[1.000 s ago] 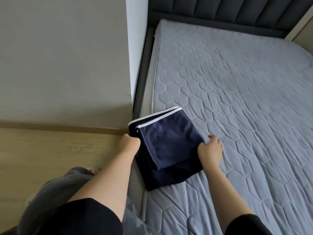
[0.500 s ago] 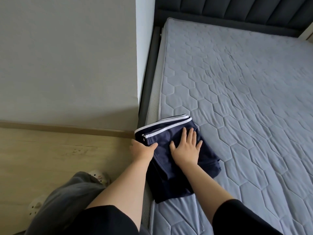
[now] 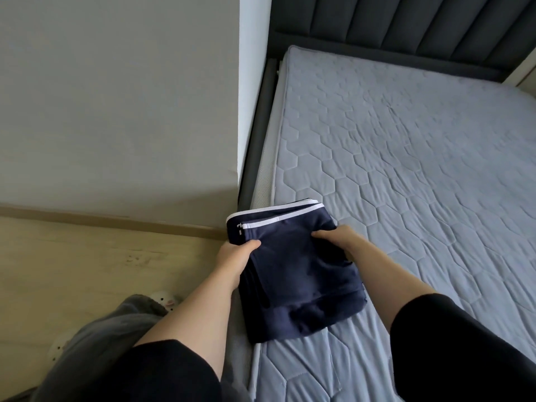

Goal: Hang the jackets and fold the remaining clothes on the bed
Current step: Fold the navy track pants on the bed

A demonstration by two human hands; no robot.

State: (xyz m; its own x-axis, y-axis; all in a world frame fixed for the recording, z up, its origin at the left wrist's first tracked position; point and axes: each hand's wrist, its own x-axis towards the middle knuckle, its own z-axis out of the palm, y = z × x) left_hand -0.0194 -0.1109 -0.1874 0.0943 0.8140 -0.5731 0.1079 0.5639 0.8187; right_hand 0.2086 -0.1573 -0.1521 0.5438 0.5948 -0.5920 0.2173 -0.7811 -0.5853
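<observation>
Hands grip folded navy garment [image 3: 293, 274] w/ white trim at mattress [image 3: 406, 169] edge. L hand [image 3: 233, 256] pinches its left side; R hand [image 3: 336, 239] clasps right side.

**Bed surface: one folded garment at the left edge**

The bed [image 3: 406, 169] carries a grey quilted cover with a hexagon pattern, lightly creased. A folded navy garment [image 3: 295, 274] with white edging lies on it at the near left edge, slightly overhanging that edge. A dark padded headboard [image 3: 406, 27] runs along the far edge.
</observation>
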